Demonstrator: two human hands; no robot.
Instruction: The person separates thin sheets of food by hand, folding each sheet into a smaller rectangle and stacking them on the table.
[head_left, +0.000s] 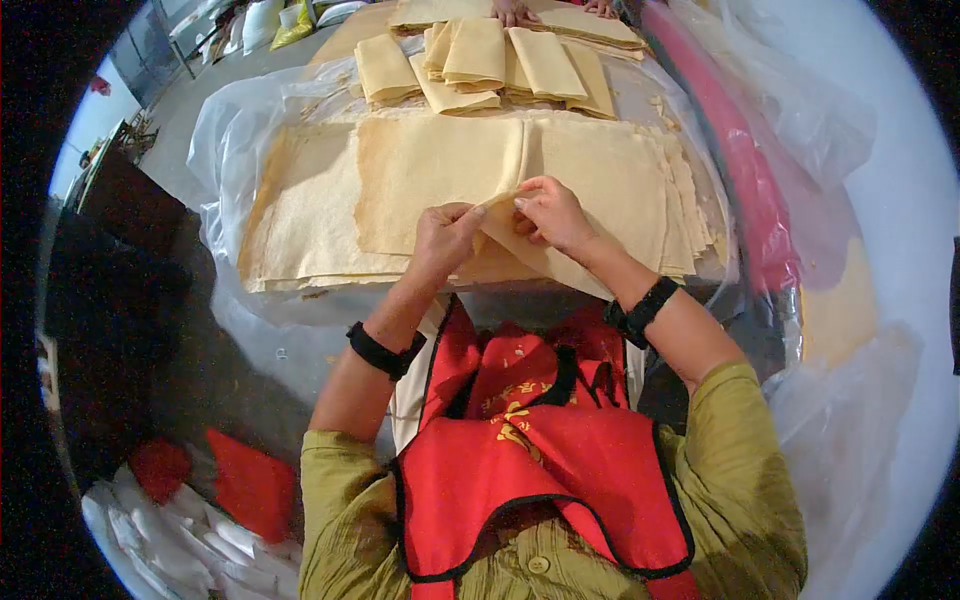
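A thin, pale yellow sheet that looks like tofu skin lies on top of a wide stack of similar sheets. At the front of the stack, my left hand pinches the raised edge of this sheet between thumb and fingers. Close beside it, my right hand is closed on the same lifted edge, its fingers curled. A raised crease runs back from between my hands. Part of the sheet hangs over the front edge of the stack below my right hand.
Behind the stack lie several folded sheets. Another person's hands rest at more sheets at the far end. Clear plastic film drapes the table's left side; a pink plastic-covered roll runs along the right. White sacks stand far left.
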